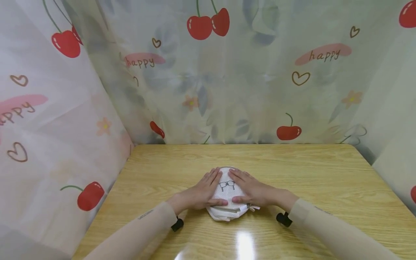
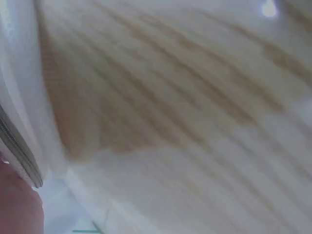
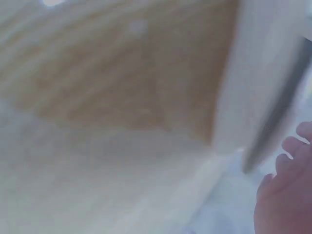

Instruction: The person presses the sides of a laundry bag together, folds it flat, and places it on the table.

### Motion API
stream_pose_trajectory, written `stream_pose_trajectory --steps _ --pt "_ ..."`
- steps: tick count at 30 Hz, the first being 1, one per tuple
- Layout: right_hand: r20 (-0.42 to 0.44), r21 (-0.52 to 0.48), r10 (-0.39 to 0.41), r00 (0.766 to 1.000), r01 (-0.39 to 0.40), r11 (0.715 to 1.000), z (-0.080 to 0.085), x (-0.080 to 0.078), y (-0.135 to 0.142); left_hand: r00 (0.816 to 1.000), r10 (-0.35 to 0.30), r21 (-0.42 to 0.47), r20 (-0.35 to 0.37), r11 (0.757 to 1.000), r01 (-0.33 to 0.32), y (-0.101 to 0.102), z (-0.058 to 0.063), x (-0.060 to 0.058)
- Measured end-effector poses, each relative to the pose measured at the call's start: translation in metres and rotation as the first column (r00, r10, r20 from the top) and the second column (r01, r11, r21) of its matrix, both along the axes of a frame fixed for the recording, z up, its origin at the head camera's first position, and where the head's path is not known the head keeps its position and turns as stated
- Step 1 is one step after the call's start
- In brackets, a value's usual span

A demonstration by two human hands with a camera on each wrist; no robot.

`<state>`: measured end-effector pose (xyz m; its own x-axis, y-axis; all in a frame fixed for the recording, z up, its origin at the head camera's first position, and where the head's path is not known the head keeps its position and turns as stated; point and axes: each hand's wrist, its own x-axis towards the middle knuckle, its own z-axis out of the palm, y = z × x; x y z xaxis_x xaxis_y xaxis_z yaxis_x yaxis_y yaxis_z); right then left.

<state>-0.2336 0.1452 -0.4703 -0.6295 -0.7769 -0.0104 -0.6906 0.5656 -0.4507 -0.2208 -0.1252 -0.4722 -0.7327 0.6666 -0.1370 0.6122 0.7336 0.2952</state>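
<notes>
A white, rounded pouch of textured mesh-like fabric (image 1: pixel 228 195) sits on the table, with an outline of eyeglasses on its top. My left hand (image 1: pixel 204 190) lies on its left side, fingers extended and thumb toward the front. On the opposite side my right hand (image 1: pixel 256 191) rests the same way, the two thumbs pointing at each other. A zipper (image 2: pixel 19 146) runs round the pouch's edge, close to part of the left hand (image 2: pixel 18 207) in the left wrist view. The right wrist view has the right hand (image 3: pixel 285 195) beside a blurred zipper edge (image 3: pixel 280 109).
The wood-grain table (image 1: pixel 162 162) extends around the pouch. Behind it hangs a curtain (image 1: pixel 227 90) printed with cherries and hearts, and similar fabric (image 1: pixel 48 126) stands along the left side. Small black cameras (image 1: pixel 177 224) are strapped at both wrists.
</notes>
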Motion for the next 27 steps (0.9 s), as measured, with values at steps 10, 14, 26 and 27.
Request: stream_pose_trajectory --steps 10,14,26,27 --pt "0.099 -0.146 -0.126 0.987 0.139 0.979 0.034 -0.026 0.016 0.989 -0.083 0.089 -0.119 0.992 0.094 -0.008 0.021 0.006" --pt "0.136 -0.175 -0.14 0.981 0.163 0.971 0.034 -0.035 0.019 0.941 -0.208 0.081 -0.268 0.968 0.237 -0.011 0.022 0.009" --pt "0.23 -0.155 -0.11 0.967 0.147 0.977 0.03 -0.058 -0.001 0.583 -0.556 -0.263 -0.593 0.818 0.512 0.011 0.021 0.018" --pt "0.241 -0.16 -0.101 0.965 0.142 0.977 0.03 -0.059 -0.003 0.574 -0.568 -0.29 -0.59 0.812 0.507 0.012 0.021 0.018"
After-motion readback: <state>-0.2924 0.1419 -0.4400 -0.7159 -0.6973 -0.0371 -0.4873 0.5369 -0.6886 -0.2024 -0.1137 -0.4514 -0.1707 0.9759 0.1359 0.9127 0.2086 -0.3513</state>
